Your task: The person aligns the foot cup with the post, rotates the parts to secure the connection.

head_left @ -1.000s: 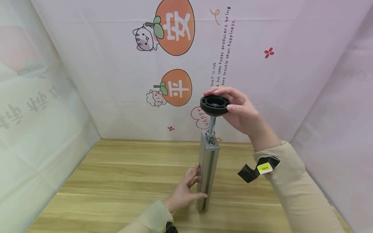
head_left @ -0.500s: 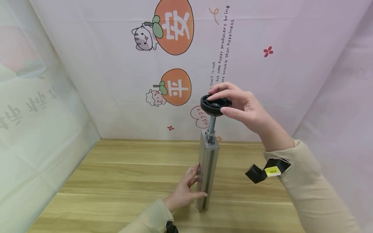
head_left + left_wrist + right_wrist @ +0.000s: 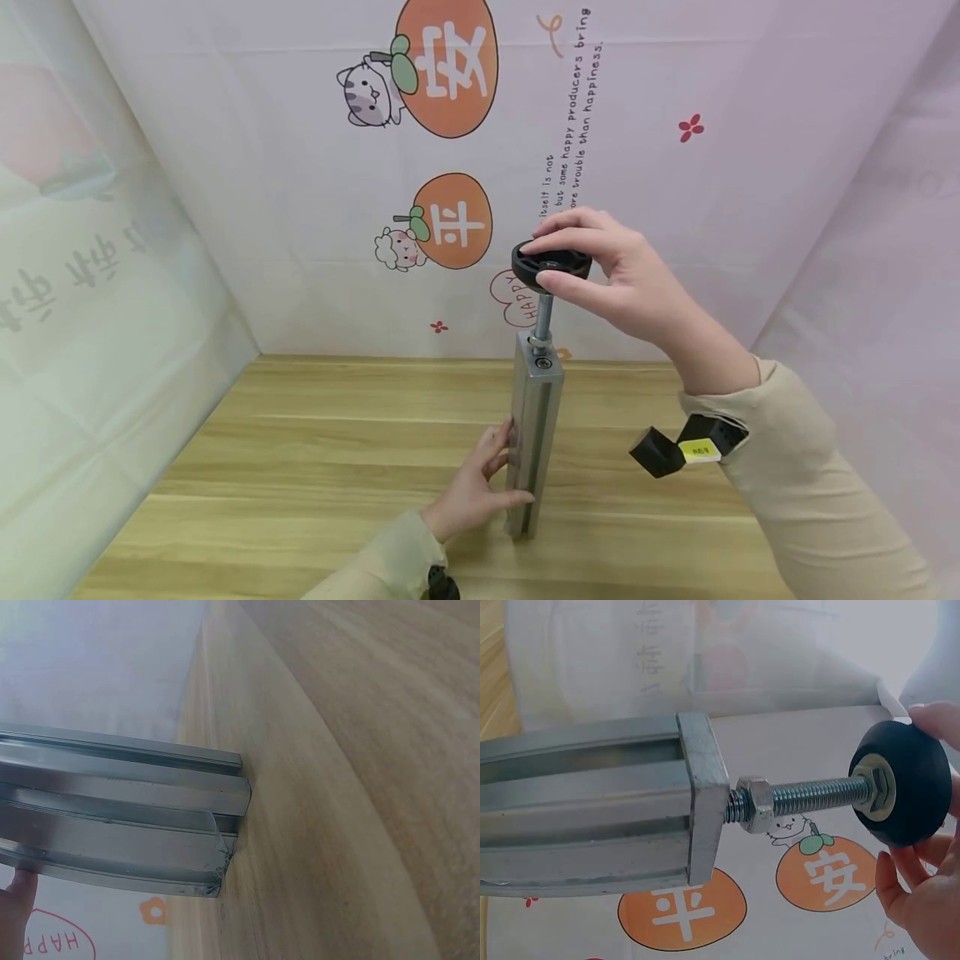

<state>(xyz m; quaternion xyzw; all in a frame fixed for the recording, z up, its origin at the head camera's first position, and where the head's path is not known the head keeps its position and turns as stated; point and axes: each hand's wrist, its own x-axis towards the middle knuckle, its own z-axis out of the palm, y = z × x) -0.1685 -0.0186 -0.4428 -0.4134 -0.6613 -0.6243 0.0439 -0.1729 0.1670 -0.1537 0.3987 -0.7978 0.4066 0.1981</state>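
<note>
A slotted aluminium profile stands upright on the wooden table, its lower end on the boards in the left wrist view. My left hand grips it low down, thumb on the near side and fingers behind. From its metal end plate rises a threaded rod carrying a hex nut close to the plate. On top of the rod sits a round black levelling foot, its hollow side up. My right hand pinches the foot's rim between thumb and fingers.
The wood-grain table spreads around the profile. Printed white cloth hangs behind it, with more cloth at the left and right sides. A black wrist camera sits on the right sleeve.
My right hand's thumb and fingers have shifted leftward round the foot's rim, the thumb now nearer the front. The left hand keeps its hold, and the profile stands in the same place.
</note>
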